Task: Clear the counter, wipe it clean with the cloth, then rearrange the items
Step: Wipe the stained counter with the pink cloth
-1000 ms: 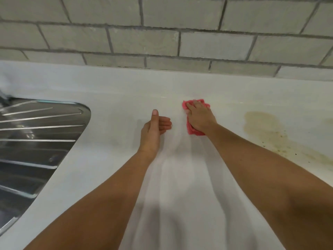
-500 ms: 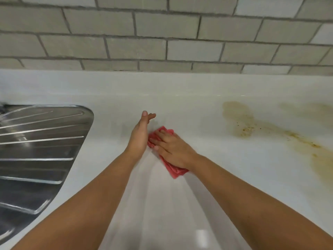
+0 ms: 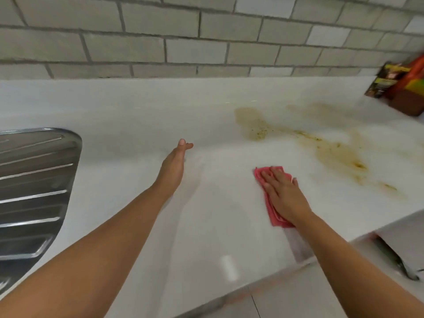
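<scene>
A folded pink cloth (image 3: 268,198) lies flat on the white counter (image 3: 137,115). My right hand (image 3: 283,193) presses down on it with straight, spread fingers and covers most of it. My left hand (image 3: 175,161) stands on its edge on the counter to the left of the cloth, fingers straight, holding nothing. A yellow-brown stain (image 3: 330,148) with dark specks spreads across the counter to the right and beyond the cloth.
A steel sink drainboard (image 3: 32,184) is set into the counter at the left. Colourful packets (image 3: 399,83) stand at the far right against the grey tiled wall (image 3: 206,33). The counter's front edge runs at the lower right, above the floor (image 3: 286,299).
My right hand has slid the cloth to the right, away from my left hand and nearer the stain. The view has swung right, bringing the packets into sight.
</scene>
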### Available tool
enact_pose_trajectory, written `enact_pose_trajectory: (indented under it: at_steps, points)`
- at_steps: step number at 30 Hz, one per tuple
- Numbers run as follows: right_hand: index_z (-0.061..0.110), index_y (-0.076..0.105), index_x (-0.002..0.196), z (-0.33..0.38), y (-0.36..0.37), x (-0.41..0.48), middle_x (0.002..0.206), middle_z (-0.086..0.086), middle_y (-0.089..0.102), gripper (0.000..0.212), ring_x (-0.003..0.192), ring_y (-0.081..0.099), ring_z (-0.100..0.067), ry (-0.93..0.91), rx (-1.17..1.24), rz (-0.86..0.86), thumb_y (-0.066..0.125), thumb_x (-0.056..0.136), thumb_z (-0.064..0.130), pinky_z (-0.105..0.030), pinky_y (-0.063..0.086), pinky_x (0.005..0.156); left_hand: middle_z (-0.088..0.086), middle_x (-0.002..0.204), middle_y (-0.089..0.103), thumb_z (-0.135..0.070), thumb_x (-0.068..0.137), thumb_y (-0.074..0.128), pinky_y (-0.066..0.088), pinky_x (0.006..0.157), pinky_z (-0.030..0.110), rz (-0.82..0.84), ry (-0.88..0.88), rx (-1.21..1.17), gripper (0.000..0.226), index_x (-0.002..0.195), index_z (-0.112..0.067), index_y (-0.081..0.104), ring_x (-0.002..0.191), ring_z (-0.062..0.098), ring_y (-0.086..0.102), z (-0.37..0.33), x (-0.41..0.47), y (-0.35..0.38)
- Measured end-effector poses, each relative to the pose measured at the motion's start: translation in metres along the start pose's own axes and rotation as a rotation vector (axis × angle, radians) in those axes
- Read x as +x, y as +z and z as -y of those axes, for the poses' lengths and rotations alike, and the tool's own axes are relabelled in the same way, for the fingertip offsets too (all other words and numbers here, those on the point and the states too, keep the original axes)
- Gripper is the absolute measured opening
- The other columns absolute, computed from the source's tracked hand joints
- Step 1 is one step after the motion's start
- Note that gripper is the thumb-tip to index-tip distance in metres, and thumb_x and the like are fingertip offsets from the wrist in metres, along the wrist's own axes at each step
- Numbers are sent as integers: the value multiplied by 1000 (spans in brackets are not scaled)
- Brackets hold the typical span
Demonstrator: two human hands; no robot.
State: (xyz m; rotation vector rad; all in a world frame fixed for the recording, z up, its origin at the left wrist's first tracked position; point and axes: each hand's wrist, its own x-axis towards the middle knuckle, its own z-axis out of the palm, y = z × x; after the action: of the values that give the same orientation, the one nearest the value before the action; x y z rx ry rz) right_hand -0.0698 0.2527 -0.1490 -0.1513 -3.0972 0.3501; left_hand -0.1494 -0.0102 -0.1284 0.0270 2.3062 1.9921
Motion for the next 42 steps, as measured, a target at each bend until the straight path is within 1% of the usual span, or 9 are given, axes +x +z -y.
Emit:
enact_pose_trajectory:
  at_steps: [3,6,9,18,21,25,31,34,42]
  points:
    - [21,21,149,41,10,19,158,-5,14,53,146,8,-19,117,-62,-58,12,99,39,-40,1,117,-4,142,43,-55,96,18,22,97,28,43,4,12,53,127,-30,53,129,11,38,1,-8,20]
    - [24,18,149,79,16,-25,159,-1,8,64,147,2,-16,-93,-14,-5,2,93,49,-37,-5,118,-5,141,44,-55,96,20,24,101,27,83,27,2,51,128,-30,52,133,13,37,-3,-12,40]
    - [33,12,148,66,7,-77,158,10,-1,51,145,-7,-7,-196,71,65,12,99,46,-32,-14,115,-6,143,43,-52,97,21,23,102,25,105,41,26,51,132,-27,49,134,13,36,-9,-10,56]
    - [21,19,149,-12,-7,11,158,-5,10,51,146,3,-20,252,-73,-49,16,101,36,-44,0,118,-8,145,40,-51,97,26,23,106,23,93,77,71,53,139,-24,43,135,12,36,-10,-1,78]
    - [21,18,149,20,4,3,159,-6,7,59,147,1,-20,68,-58,-14,10,96,46,-41,-7,117,-7,146,39,-50,97,26,21,104,20,97,93,93,53,140,-23,41,135,11,34,-13,6,90]
    - [32,12,148,13,-5,-46,151,16,-10,74,141,-12,0,-186,85,77,-4,83,65,-29,-17,112,-4,147,37,-47,98,28,19,104,19,106,122,171,52,141,-20,39,137,12,32,-19,26,107]
    - [27,13,150,-50,-17,36,159,1,1,50,146,-6,-14,117,-65,-7,12,101,38,-41,-7,117,3,151,31,-40,101,25,12,118,38,50,163,334,51,143,-12,34,141,18,24,-17,64,114]
    - [18,11,151,-44,-13,98,159,-7,4,54,147,-2,-21,209,-85,-13,12,100,38,-43,-4,119,6,153,28,-34,102,22,3,118,34,34,196,477,50,143,-8,32,143,17,19,-17,84,116]
    - [26,11,150,-19,-10,80,159,-2,-1,61,146,-6,-16,-253,-48,43,10,95,52,-33,-14,116,13,153,25,-32,102,20,0,117,39,-70,148,817,52,142,-2,34,143,23,16,-5,154,104]
